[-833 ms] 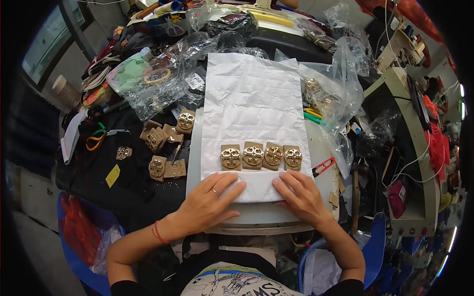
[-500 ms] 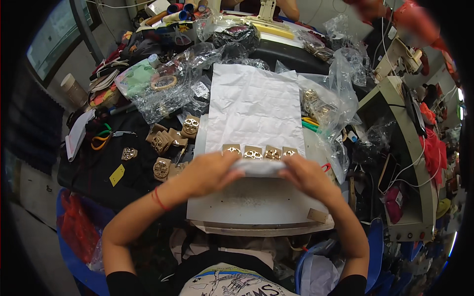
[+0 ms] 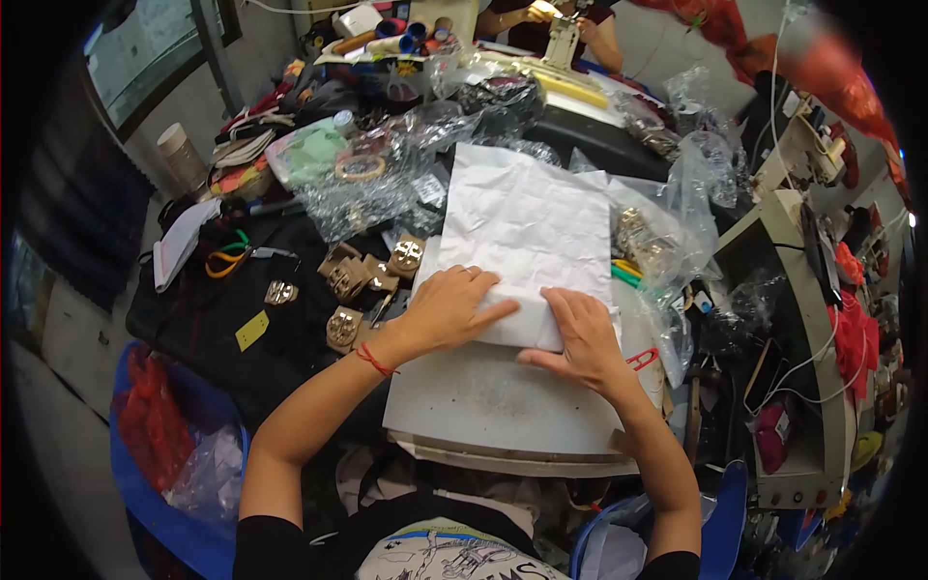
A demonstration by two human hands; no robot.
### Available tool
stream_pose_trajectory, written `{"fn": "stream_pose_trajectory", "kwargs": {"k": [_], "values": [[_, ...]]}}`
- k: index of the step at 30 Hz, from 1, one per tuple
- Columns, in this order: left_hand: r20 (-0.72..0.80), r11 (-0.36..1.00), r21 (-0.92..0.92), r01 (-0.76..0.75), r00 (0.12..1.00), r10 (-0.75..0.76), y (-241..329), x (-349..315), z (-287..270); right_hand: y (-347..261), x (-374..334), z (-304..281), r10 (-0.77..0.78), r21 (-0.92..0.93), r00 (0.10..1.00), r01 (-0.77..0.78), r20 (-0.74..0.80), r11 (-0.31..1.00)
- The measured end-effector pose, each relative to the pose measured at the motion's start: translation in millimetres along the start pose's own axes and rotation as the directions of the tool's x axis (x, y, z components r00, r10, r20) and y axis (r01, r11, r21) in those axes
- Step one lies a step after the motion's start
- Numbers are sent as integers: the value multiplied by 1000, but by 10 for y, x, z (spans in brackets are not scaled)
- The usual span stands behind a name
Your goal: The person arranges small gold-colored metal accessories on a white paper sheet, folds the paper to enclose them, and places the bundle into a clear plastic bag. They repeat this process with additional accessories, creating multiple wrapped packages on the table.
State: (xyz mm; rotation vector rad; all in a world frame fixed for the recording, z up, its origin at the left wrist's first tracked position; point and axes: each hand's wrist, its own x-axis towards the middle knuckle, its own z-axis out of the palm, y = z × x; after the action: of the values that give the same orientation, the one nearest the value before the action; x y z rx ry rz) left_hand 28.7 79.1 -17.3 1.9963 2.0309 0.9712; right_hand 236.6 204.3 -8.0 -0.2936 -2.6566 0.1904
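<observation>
Blue bin (image 3: pixel 188 541) (red plastic (image 3: pixel 153 420) inside)

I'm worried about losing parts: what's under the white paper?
A pale board extends from beneath the near edge of the white paper, where the left hand and right hand rest. Anything under the paper's middle or inside its fold is covered.

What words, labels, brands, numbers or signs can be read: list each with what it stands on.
Shirt: large dark letters, cut off at the lower edge; not copied here.
White label on the clear plastic: too blurred to read.
Yellow tag: any marks too small to read.
</observation>
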Motion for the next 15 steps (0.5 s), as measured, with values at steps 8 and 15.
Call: {"fn": "stream_pose_trajectory", "kwargs": {"k": [8, 15], "values": [[150, 995, -8, -99, 984, 99, 56, -309, -80, -157, -83, -73, 47, -39, 989, -42, 140, 998], [-168, 998, -38, 48, 984, -54, -103, -615, -577, -443, -275, -226, 69, -37, 981, -64, 178, 997]]}}
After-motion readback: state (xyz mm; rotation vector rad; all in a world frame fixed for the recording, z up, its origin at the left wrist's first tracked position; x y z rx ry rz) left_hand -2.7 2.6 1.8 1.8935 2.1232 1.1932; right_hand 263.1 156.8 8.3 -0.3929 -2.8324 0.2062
